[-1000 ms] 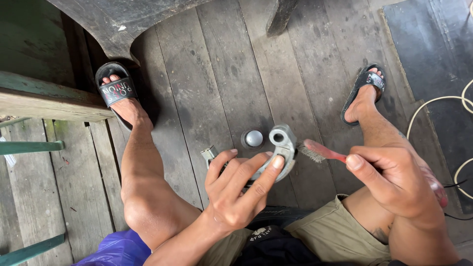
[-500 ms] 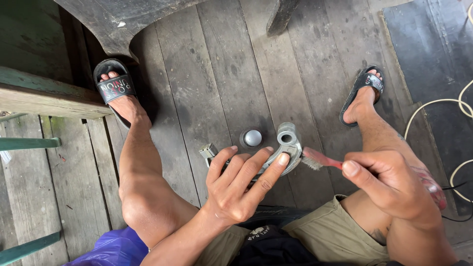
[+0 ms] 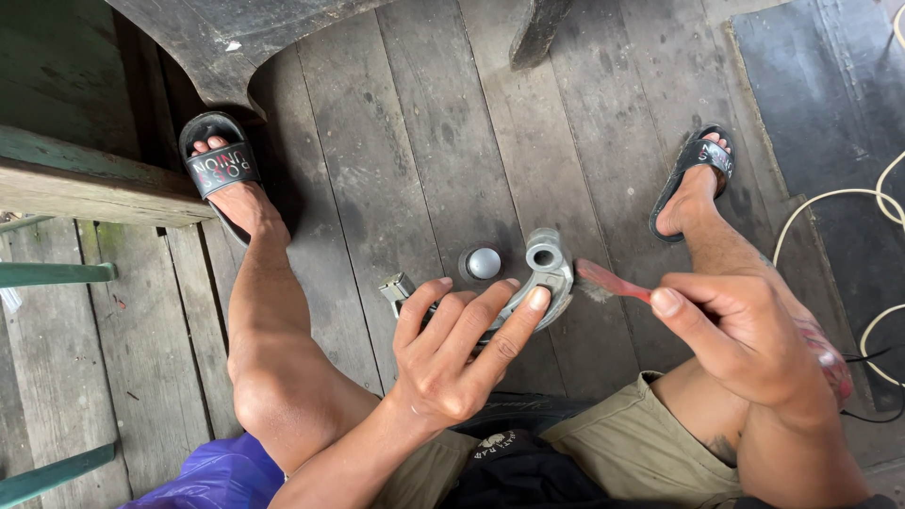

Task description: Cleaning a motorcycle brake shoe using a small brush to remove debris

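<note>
The left hand (image 3: 462, 353) holds a grey metal part (image 3: 542, 273) over the lap, fingertips curled along its edge, its round socket end pointing away from the person. The right hand (image 3: 745, 335) pinches a red toothbrush (image 3: 613, 281), lying left-right, bristles touching the part. Beyond, a small grey dome (image 3: 484, 263) sits on the plank floor (image 3: 424, 141), between two sandalled feet.

A dull grey cast-metal part (image 3: 542, 273) is seen beside a red plastic brush (image 3: 608, 280), above rough, weathered wooden floor (image 3: 396, 170).
</note>
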